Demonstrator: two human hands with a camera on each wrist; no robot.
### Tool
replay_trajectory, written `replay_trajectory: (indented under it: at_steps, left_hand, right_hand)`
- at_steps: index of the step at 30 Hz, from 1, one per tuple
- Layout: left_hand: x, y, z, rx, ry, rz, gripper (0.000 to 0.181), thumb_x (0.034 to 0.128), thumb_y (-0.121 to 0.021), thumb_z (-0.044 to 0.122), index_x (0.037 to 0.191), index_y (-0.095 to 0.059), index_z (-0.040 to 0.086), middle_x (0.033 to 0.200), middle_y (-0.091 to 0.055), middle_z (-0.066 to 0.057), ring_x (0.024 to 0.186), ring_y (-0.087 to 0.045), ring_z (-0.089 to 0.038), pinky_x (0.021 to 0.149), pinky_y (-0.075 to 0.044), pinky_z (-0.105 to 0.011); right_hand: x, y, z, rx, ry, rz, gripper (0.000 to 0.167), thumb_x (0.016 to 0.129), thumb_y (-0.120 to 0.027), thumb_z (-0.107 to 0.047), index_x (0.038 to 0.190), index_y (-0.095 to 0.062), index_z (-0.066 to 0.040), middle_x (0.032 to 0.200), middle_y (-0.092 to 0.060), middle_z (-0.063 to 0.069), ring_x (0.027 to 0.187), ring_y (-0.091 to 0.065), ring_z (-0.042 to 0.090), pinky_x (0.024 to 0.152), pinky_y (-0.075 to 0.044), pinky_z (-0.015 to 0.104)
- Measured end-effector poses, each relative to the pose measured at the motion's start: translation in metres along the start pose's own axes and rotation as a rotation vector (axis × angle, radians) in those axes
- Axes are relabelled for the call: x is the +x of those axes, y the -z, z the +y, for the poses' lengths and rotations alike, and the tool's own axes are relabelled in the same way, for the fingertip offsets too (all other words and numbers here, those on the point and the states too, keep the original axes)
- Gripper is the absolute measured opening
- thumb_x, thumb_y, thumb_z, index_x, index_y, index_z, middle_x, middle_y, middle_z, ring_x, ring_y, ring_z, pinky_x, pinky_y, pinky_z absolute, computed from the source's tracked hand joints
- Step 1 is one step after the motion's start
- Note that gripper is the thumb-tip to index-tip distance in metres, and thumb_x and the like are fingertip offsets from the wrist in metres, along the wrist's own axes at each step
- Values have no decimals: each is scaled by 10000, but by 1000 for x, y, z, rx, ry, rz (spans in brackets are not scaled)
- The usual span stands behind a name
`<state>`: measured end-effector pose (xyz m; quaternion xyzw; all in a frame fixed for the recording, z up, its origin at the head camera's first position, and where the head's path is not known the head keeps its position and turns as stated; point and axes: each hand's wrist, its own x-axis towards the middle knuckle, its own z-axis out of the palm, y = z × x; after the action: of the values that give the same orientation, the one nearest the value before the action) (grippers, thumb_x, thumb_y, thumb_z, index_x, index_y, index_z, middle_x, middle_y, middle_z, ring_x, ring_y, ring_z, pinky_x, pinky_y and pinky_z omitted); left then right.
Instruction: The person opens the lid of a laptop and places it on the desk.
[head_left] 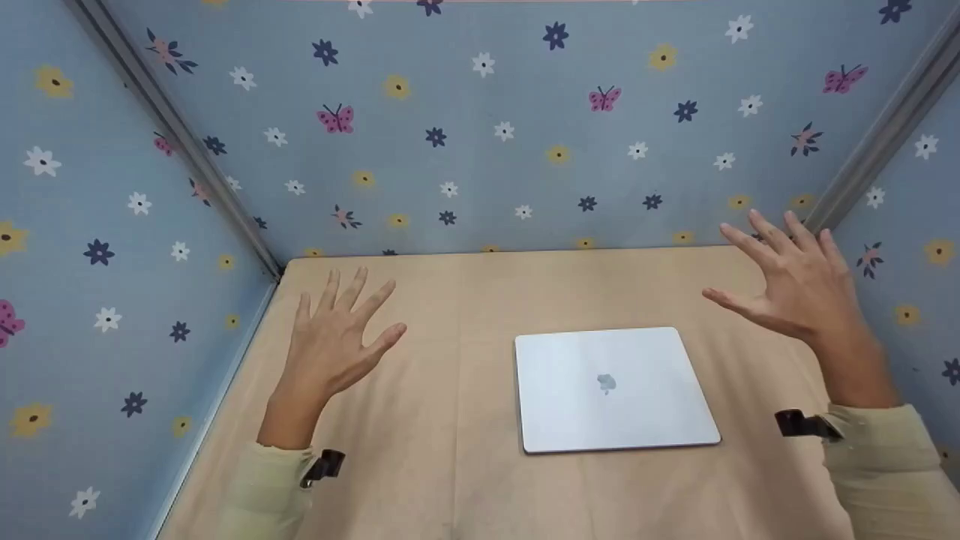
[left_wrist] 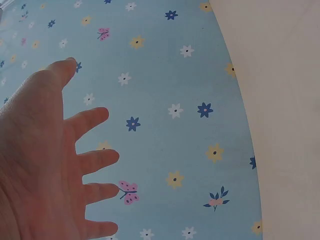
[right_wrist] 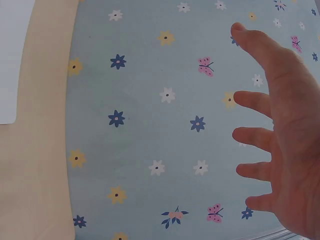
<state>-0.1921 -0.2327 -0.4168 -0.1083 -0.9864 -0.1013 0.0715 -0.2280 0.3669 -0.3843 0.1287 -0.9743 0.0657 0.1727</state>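
A closed silver laptop (head_left: 570,397) with an apple logo lies flat on the table, right of the middle in the head view. To its left, my left hand (head_left: 330,352) is raised with fingers spread and holds nothing. On the other side my right hand (head_left: 806,289) is also raised, fingers apart, touching nothing. Each wrist view shows the same: the left palm (left_wrist: 40,165) and the right palm (right_wrist: 295,125) are bare. A corner of the laptop (right_wrist: 10,65) shows at the left edge of the right wrist view.
The table (head_left: 420,465) has a light beige cover. Blue panels with flowers and butterflies (head_left: 480,142) stand at its back, left and right. Grey metal posts (head_left: 187,150) run along the panel corners. Both sleeves carry a dark strap (head_left: 324,466) near the wrist.
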Motion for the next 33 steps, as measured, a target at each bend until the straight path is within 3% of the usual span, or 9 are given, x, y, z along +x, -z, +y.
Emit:
replay_trajectory:
  at_steps: [16, 33]
  left_hand:
    - [-1, -8, 2, -41, 6, -14, 744, 1098, -585, 606, 1751, -425, 289, 1870, -311, -157, 1754, -207, -507, 1354, -170, -842]
    - [1, -35, 8, -146, -1, -43, 739, 1092, -594, 599, 1744, -442, 284, 1857, -346, -145, 1749, -241, -498, 1341, -180, -859]
  right_hand:
    - [2, -5, -12, 18, 33, -25, 937, 891, -803, -654, 1702, -502, -295, 1801, -431, 221, 1660, -351, 604, 1317, -221, 863]
    - [1, -15, -18, 29, 61, -51, 927, 910, -804, -648, 1708, -493, -294, 1791, -444, 230, 1645, -366, 616, 1314, -228, 862]
